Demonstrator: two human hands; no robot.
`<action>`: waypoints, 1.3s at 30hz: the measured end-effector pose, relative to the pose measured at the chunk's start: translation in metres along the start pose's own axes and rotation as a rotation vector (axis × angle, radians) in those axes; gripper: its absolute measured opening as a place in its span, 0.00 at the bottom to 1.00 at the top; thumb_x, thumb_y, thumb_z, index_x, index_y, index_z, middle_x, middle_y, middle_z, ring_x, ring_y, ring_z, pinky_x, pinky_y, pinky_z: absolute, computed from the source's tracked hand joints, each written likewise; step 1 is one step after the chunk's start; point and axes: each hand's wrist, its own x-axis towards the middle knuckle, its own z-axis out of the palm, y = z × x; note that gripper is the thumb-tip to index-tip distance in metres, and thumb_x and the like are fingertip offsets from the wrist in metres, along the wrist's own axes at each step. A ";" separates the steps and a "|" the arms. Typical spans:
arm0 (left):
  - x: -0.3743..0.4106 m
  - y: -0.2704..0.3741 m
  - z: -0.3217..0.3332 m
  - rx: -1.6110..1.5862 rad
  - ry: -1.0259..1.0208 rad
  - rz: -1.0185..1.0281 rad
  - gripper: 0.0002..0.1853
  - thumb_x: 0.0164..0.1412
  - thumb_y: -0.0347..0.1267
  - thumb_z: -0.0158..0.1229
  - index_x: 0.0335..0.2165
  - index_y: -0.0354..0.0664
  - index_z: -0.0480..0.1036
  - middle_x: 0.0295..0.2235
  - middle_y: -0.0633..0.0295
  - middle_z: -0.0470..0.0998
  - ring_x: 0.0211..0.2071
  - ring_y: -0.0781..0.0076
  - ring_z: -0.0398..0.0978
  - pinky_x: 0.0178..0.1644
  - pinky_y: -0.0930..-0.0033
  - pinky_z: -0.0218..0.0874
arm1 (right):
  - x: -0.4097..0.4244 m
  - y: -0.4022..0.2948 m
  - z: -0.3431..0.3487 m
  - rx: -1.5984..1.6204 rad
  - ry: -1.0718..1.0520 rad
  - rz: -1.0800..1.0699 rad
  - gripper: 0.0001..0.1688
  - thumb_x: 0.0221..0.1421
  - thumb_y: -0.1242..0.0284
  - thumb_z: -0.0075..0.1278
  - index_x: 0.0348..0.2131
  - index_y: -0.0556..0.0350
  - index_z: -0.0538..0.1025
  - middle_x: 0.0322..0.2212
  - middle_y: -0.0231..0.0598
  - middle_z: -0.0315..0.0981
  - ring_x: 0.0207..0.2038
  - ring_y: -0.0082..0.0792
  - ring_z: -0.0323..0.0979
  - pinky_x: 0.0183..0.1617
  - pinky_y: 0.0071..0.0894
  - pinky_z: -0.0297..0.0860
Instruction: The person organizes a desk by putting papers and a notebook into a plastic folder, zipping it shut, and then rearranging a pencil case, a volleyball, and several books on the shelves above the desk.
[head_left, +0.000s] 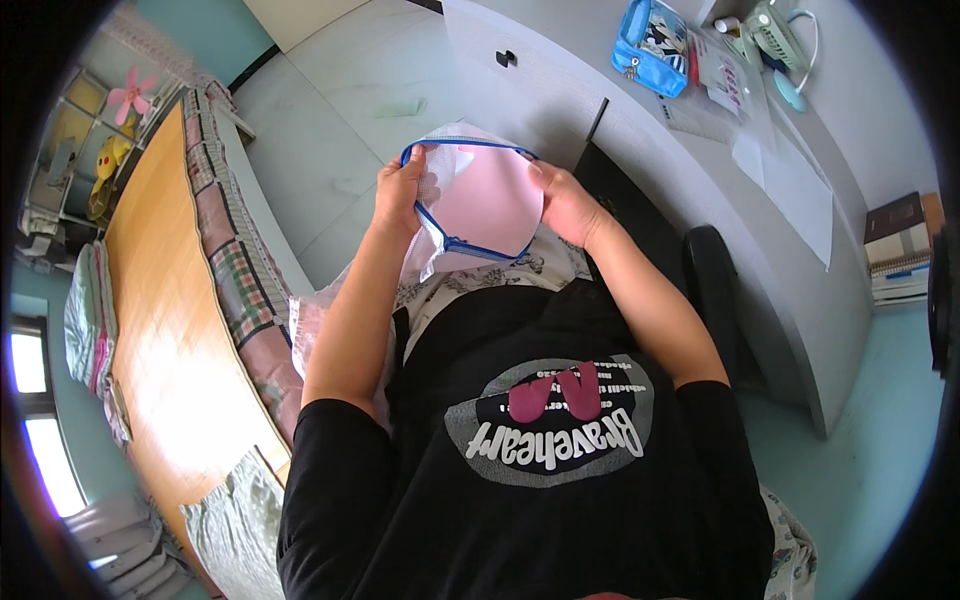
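Observation:
In front of my lap, both hands hold up a white mesh zip pouch with blue edging, its mouth spread wide. My left hand grips the left rim, thumb on top. My right hand pinches the right side, thumb near the edge of a smooth pink sheet or panel. That pink surface fills most of the opening; whether it lies in the pouch or forms its lining, I cannot tell. A small white piece shows near the upper left inside. My right fingers are partly hidden behind the pouch.
On the right, a curved grey desk carries a blue pencil case, a small fan, papers and stacked books. A black chair armrest is beside it. Leftward stands a bed with a tan mat.

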 end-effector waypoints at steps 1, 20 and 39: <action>-0.001 0.000 0.001 -0.016 -0.009 -0.009 0.09 0.61 0.33 0.50 0.33 0.37 0.73 0.21 0.68 0.69 0.20 0.78 0.67 0.22 0.71 0.64 | -0.001 0.006 0.001 -0.127 0.078 -0.028 0.33 0.52 0.61 0.53 0.52 0.60 0.65 0.46 0.41 0.68 0.48 0.35 0.66 0.52 0.35 0.62; -0.008 -0.012 0.006 0.014 -0.360 -0.095 0.09 0.59 0.32 0.53 0.35 0.37 0.74 0.28 0.63 0.76 0.27 0.75 0.73 0.31 0.71 0.68 | 0.054 0.032 -0.019 -0.056 0.368 0.096 0.21 0.52 0.74 0.51 0.46 0.61 0.68 0.44 0.45 0.68 0.45 0.39 0.68 0.47 0.39 0.66; -0.020 -0.012 0.015 0.298 -0.346 -0.039 0.12 0.59 0.33 0.53 0.39 0.37 0.73 0.24 0.71 0.72 0.22 0.84 0.65 0.26 0.79 0.60 | 0.028 0.022 -0.001 -1.169 0.566 0.153 0.24 0.59 0.61 0.36 0.46 0.62 0.66 0.23 0.55 0.74 0.20 0.40 0.75 0.21 0.36 0.70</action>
